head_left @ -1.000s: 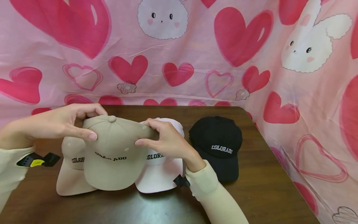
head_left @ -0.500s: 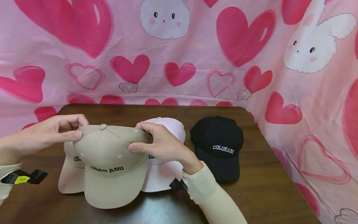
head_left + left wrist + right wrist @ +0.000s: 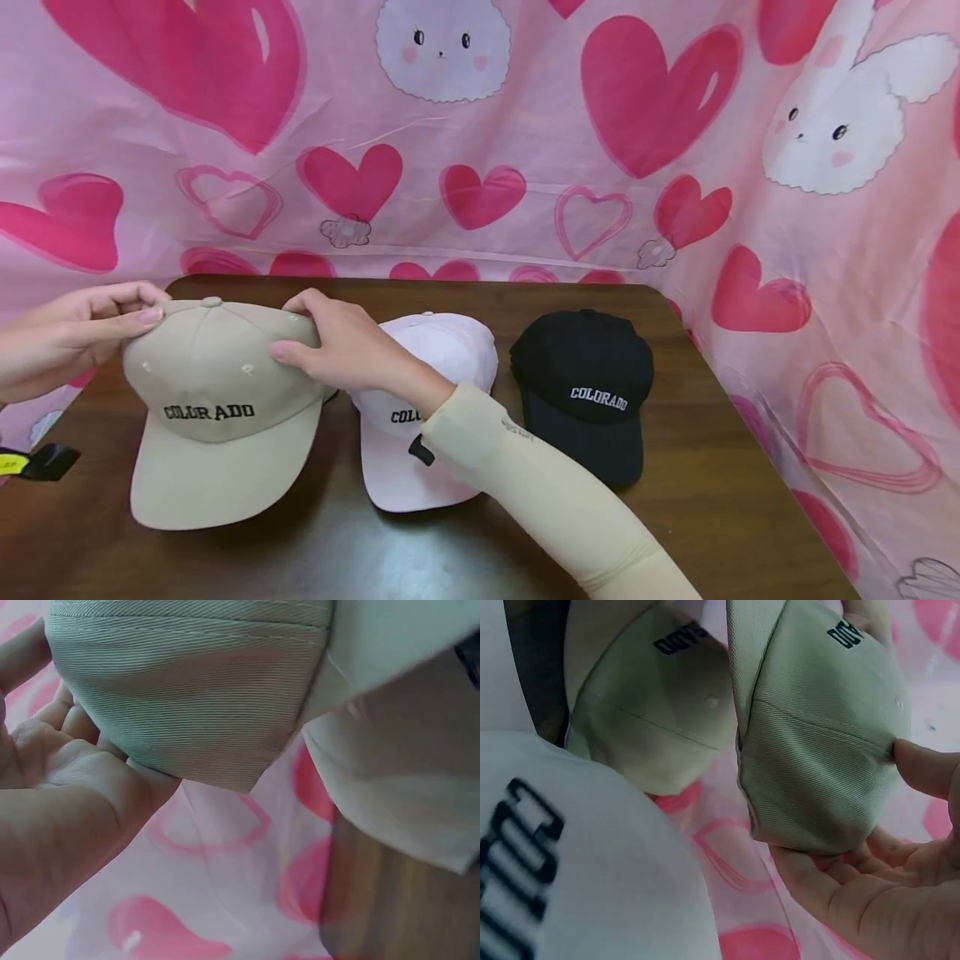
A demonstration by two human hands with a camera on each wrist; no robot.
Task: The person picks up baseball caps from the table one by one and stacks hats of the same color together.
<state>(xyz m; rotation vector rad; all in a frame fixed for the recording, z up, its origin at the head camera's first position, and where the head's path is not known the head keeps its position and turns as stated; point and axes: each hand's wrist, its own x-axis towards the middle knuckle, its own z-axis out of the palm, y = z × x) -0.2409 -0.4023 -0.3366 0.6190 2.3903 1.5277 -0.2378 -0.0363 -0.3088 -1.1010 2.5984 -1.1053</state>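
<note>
Both hands hold a beige baseball cap (image 3: 217, 375) lettered COLORADO, at the left side of the table. My left hand (image 3: 82, 333) pinches the crown's left side, thumb in front. The right hand (image 3: 337, 342) pinches the opposite side of the crown, with its thumb (image 3: 926, 766) on the front and fingers behind. A second beige cap (image 3: 652, 720) lies lower, apart from the held one in the right wrist view; in the head view it is almost wholly hidden. Beside it on the table lies a white cap (image 3: 405, 475), partly covered by my right forearm.
A black cap (image 3: 585, 392) with white COLORADO lettering lies to the right of the white one. The brown wooden table (image 3: 720, 508) has a pink heart-printed cloth (image 3: 525, 108) hanging behind it and along its right side.
Both hands have carried the beige cap to the left, first dipping nearer and then rising a little. It now covers the second beige cap, while more of the white cap shows.
</note>
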